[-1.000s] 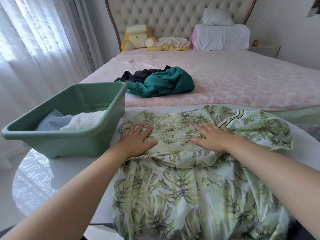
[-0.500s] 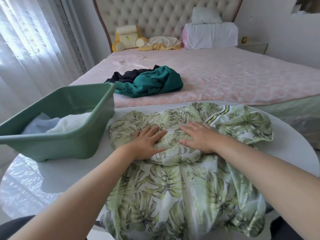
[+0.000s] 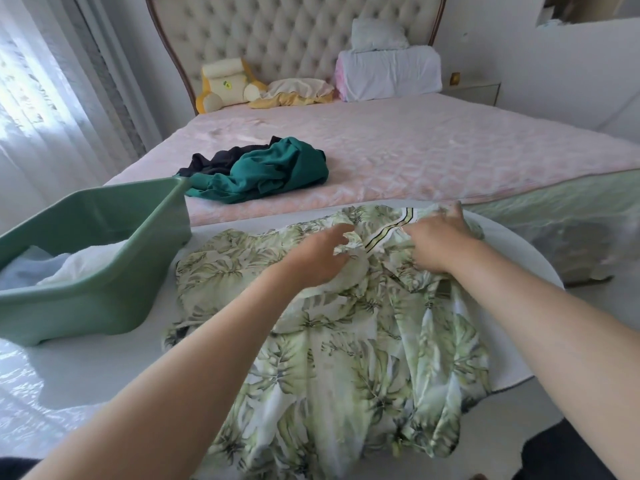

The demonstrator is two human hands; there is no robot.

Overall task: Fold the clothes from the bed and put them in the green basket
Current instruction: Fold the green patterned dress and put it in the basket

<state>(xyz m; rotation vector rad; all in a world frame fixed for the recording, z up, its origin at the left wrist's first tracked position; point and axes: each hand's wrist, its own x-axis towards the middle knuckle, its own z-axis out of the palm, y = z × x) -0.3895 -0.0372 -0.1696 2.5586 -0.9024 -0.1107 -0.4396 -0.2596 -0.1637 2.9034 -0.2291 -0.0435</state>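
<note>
White table (image 3: 519,261) by the bed (image 3: 415,150): left hand (image 3: 318,261) and right hand (image 3: 436,240) grip the leafy garment (image 3: 346,358).

White round worktop (image 3: 104,375) at 6 o'clock, sheer curtain (image 3: 41,98) at 10 o'clock, yellow-and-cream cushion (image 3: 221,86) at 11, stacked white pillows (image 3: 388,72) at 1, nightstand (image 3: 474,91) at 2

You find no readable text, number, brand or sign anywhere. Small yellow-green mark on cream-and-yellow plush cushion (image 3: 224,85), leaning against tufted beige headboard (image 3: 294,36): too small to read. Black-and-yellow striped band (image 3: 387,234) on leaf-print green-and-white fabric garment (image 3: 346,358), well away from headboard, nearest you: stripes only, no letters you can make out.
</note>
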